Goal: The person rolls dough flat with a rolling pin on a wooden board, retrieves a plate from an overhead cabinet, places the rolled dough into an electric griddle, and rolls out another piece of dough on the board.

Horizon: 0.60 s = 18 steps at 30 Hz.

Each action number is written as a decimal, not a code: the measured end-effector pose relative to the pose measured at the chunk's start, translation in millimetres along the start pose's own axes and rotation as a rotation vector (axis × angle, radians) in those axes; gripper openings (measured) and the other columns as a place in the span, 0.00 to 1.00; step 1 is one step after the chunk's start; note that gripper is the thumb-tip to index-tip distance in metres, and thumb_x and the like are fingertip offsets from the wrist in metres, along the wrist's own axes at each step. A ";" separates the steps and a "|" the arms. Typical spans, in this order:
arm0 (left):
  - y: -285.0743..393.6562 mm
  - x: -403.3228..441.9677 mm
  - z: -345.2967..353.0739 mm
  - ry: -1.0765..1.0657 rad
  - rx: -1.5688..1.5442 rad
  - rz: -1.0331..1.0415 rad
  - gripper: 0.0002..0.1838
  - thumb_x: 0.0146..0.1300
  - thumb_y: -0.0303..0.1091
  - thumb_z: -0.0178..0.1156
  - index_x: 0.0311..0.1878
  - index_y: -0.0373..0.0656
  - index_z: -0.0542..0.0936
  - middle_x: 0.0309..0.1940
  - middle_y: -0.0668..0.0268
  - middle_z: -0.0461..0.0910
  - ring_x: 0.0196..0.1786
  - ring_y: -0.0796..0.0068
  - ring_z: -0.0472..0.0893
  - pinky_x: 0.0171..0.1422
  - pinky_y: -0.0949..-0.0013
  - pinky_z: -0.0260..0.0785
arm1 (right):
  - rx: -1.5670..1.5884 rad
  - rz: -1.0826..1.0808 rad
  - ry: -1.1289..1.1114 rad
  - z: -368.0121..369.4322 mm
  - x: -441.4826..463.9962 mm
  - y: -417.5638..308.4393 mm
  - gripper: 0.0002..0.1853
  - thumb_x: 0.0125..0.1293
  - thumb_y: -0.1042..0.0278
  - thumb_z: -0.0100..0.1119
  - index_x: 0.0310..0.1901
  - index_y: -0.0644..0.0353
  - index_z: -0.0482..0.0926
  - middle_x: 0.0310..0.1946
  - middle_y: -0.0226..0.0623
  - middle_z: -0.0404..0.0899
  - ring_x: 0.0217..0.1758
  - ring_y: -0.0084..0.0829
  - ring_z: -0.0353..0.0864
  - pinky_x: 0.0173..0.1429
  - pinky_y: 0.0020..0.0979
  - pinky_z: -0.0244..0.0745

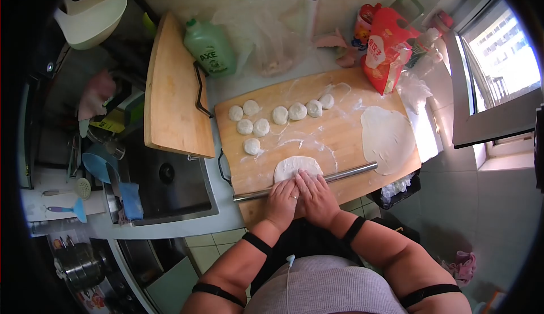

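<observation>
My left hand (281, 202) and my right hand (315, 194) lie side by side over the middle of a metal rolling pin (352, 172). Both hands have their fingers stretched out flat, pointing away from me, and they cover the part of the pin beneath them. My fingertips reach the near edge of a flattened round of dough (296, 165). Under it lies a floured wooden board (249, 173). Several small dough balls (297, 111) sit farther back on the board. At its right end a large thin dough sheet (388, 138) is spread flat.
Left of the board is a sink (164, 198), with another wooden board (177, 87) standing over its back edge. A green AXE bottle (209, 50) and a red bag (387, 50) stand along the back. An open window (501, 53) juts in at right.
</observation>
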<state>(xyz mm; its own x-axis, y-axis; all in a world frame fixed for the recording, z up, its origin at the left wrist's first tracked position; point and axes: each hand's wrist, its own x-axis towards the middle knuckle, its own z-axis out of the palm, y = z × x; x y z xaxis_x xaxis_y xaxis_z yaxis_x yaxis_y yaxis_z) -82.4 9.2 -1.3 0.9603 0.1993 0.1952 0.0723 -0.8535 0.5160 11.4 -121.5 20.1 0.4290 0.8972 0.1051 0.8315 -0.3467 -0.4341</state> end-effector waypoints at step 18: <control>10.0 -3.5 -8.7 -0.204 0.121 -0.083 0.35 0.65 0.48 0.51 0.72 0.40 0.60 0.75 0.61 0.53 0.78 0.64 0.50 0.78 0.48 0.37 | -0.020 0.009 -0.181 -9.5 -0.3 5.8 0.41 0.65 0.40 0.44 0.70 0.67 0.59 0.74 0.49 0.53 0.78 0.45 0.49 0.77 0.51 0.41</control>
<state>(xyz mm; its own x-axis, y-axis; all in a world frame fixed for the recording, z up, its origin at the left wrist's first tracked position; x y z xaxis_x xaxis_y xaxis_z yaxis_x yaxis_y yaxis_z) -87.3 4.1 10.5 0.9833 0.1804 -0.0226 0.1732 -0.8922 0.4170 19.4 -126.4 26.0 0.3675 0.9280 -0.0622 0.8356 -0.3588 -0.4160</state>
